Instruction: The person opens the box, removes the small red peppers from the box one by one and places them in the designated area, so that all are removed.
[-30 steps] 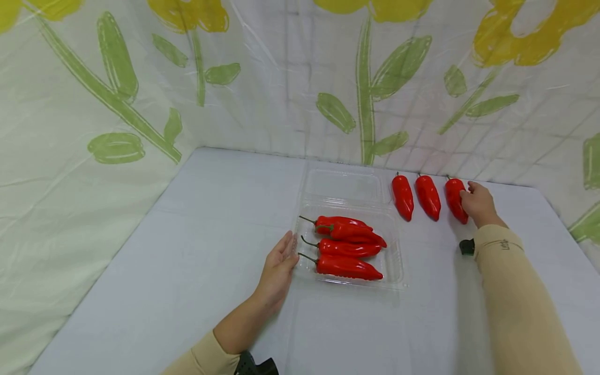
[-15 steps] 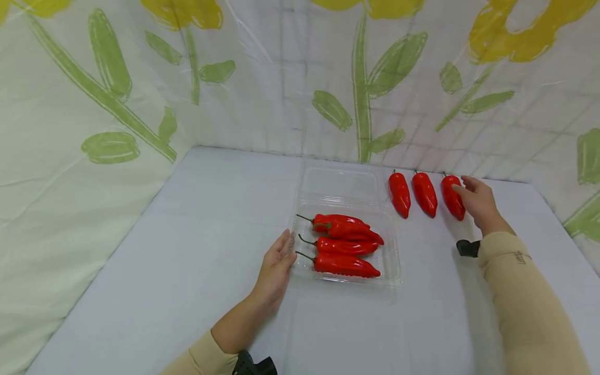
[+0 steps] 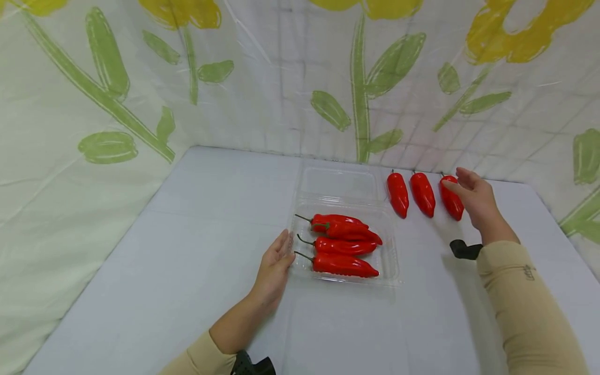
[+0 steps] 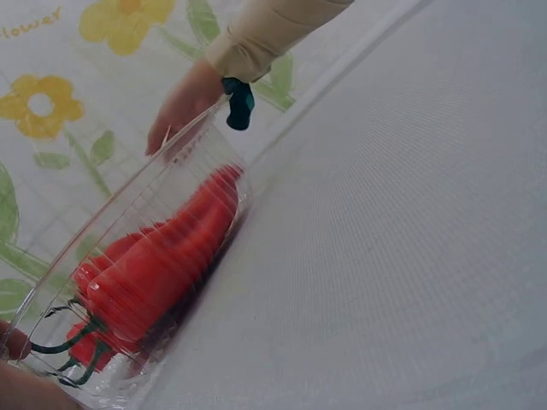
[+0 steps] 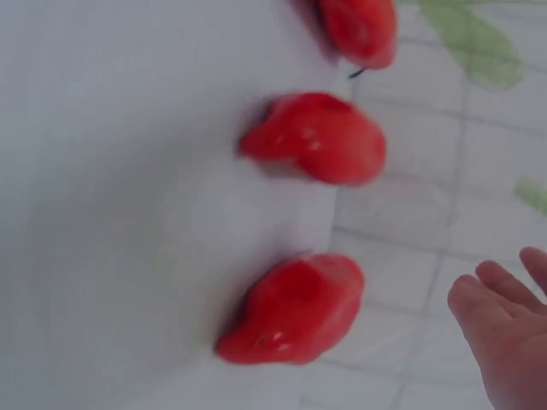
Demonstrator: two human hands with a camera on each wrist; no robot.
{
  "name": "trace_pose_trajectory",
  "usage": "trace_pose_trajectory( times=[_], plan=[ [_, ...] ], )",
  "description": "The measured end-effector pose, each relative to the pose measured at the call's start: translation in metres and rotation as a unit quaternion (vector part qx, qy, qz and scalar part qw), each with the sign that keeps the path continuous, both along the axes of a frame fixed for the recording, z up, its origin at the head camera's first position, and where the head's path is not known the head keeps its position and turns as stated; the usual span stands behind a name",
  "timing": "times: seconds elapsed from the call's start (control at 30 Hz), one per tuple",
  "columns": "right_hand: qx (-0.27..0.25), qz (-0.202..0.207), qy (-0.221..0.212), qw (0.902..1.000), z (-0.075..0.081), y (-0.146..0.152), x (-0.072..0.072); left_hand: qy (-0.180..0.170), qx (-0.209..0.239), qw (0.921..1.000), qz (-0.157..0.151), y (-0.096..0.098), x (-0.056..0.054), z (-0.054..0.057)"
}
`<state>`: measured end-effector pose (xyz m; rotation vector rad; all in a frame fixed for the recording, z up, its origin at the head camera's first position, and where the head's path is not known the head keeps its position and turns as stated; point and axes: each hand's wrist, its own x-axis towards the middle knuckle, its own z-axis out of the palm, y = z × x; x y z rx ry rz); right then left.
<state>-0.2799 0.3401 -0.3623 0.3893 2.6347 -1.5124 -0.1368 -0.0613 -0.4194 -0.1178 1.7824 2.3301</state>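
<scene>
A clear plastic clamshell container point(image 3: 394, 260) lies open on the table, with several red peppers point(image 3: 344, 264) in it, their green stems to the left. My left hand point(image 3: 272, 268) holds its left edge, thumb at the rim by a stem and fingers along the outer wall. To the container's right, three more red peppers lie in a row: a left one point(image 3: 398, 194), a middle one point(image 3: 423, 194) and a right one point(image 3: 452, 199). My right hand point(image 3: 478, 200) hovers over the right pepper with spread fingers and nothing in them; in the right wrist view its fingers point(image 5: 483, 312) are apart from the peppers.
The container's lid point(image 3: 339, 183) lies folded back toward the curtain. A white table point(image 3: 211, 224) extends around everything. Behind it hangs a white curtain point(image 3: 262, 104) printed with yellow flowers and green leaves. Dark cameras point(image 3: 464, 250) sit at both wrists.
My right hand has let go of the right pepper and lifted up and back from it, its fingers spreading. The left hand stays at the container.
</scene>
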Motion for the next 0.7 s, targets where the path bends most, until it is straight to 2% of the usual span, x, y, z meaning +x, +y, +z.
trace_pose_trajectory(
  times=[0.2,0.47,0.7],
  plan=[
    [-0.019,-0.011,0.01,0.9997,0.008,-0.012,0.007,-0.003,-0.002,1.0,0.0,0.0,0.001,0.0],
    [-0.016,-0.013,0.016,0.9997,0.022,-0.031,0.02,0.001,-0.002,1.0,-0.001,0.0,0.002,0.002],
    [-0.026,0.035,-0.007,0.999,0.025,-0.048,0.027,0.0,0.0,1.0,0.0,-0.001,0.001,0.001]
  ],
)
